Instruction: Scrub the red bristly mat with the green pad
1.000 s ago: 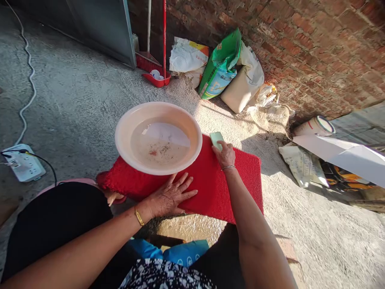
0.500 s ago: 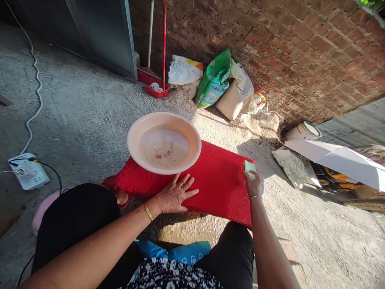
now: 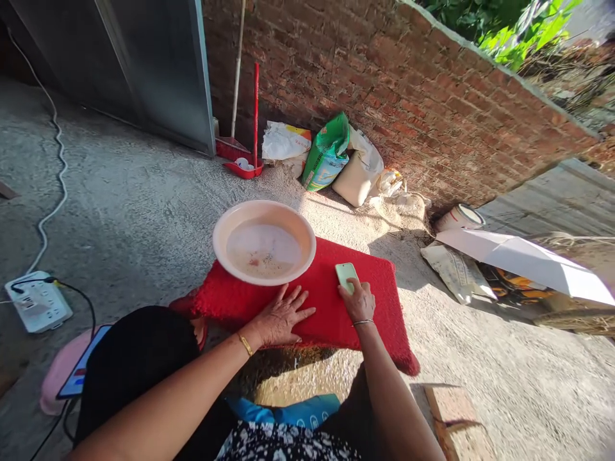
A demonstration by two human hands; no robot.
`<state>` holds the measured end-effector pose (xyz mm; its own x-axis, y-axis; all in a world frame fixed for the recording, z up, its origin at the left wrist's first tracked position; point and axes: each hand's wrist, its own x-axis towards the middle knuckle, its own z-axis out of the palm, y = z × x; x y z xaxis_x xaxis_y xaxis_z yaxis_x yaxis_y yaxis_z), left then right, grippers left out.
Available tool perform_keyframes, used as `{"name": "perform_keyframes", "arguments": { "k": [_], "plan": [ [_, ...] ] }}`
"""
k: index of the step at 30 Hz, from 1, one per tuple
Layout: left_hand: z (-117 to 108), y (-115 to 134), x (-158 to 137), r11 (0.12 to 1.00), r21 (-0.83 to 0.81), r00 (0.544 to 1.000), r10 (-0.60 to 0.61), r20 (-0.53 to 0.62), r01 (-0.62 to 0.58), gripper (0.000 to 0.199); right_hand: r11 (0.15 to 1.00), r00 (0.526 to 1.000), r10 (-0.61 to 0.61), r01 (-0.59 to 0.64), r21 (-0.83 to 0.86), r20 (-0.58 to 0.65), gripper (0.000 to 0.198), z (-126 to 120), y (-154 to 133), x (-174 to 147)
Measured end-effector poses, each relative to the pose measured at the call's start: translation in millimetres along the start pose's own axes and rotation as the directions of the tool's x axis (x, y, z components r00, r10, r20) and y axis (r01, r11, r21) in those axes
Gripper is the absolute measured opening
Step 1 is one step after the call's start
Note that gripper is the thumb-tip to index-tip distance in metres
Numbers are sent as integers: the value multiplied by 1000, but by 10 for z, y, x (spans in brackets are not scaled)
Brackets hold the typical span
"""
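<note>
A red pile mat (image 3: 331,320) lies over a low support between my knees, its edges hanging down. My left hand (image 3: 281,318) rests flat on its near side, fingers spread, just below the basin. In my right hand (image 3: 358,302) is a pale green, rounded rectangular block (image 3: 344,272), pressed against the mat right of the middle. Its underside is hidden, so I cannot tell whether it has bristles. A light pink basin (image 3: 310,250) stands on the mat's far left part, holding cloudy water with dark and reddish bits at the bottom.
A white power strip (image 3: 38,301) with cords lies at left, near a lit screen (image 3: 81,368) on something pink. Bricks (image 3: 454,410) sit at lower right. Along the brick wall are a red dustpan (image 3: 245,169), sacks (image 3: 327,153) and a white bucket (image 3: 460,218).
My right hand has slid the pale green block left from the mat's right edge toward its middle. My left hand stays in place on the mat. The view has tilted up slightly.
</note>
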<state>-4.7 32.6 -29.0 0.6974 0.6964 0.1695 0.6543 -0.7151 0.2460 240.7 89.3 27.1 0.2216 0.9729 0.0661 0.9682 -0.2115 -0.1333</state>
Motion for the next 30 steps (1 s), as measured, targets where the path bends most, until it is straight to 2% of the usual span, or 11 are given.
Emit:
{"name": "perform_keyframes", "arguments": {
  "k": [2, 5, 7, 8, 11, 15, 18, 21, 24, 27, 30],
  "plan": [
    [-10, 11, 0, 1000, 6, 1000, -5, -7, 5, 82, 984, 984, 176, -176, -42, -4, 42, -111, 557, 37],
    [-21, 21, -5, 1000, 3, 1000, -11, -17, 12, 83, 893, 894, 448, -448, -48, -25, 49, -284, 1275, 22],
    [-23, 23, -9, 1000, -3, 1000, -7, -22, 7, 84, 836, 836, 548, -548, -2, -31, 55, -359, 1506, -30],
    [-23, 22, -11, 1000, -4, 1000, -6, -25, 6, 84, 827, 827, 562, -561, 30, -26, 56, -374, 1520, -62],
    [-19, 14, -13, 1000, -9, 1000, -4, -22, 4, 83, 883, 890, 456, -451, 131, -10, 51, -322, 1175, -168],
    [16, -6, -8, 1000, -9, 1000, -3, -7, 2, 81, 966, 990, 142, -137, 217, -9, 43, -84, 241, -320],
    [59, -23, -4, 1000, -2, 1000, -5, -17, 5, 82, 974, 998, -65, 67, 215, -15, 38, 95, -333, -423],
    [62, -24, -1, 1000, 8, 1000, 2, -17, -1, 82, 963, 976, -213, 217, 160, -41, 34, 183, -491, -448],
    [7, -4, 1, 1000, 21, 1000, -1, -10, 2, 81, 981, 985, -167, 171, 95, -48, 34, 151, -125, -377],
    [-54, 17, 4, 1000, 25, 1000, -13, -1, 13, 81, 992, 993, 111, -109, 62, -34, 41, 16, 628, -288],
    [-66, 21, 3, 1000, 19, 1000, -14, 7, 14, 82, 893, 894, 448, -446, 64, -19, 48, -168, 1398, -279]
  ]
}}
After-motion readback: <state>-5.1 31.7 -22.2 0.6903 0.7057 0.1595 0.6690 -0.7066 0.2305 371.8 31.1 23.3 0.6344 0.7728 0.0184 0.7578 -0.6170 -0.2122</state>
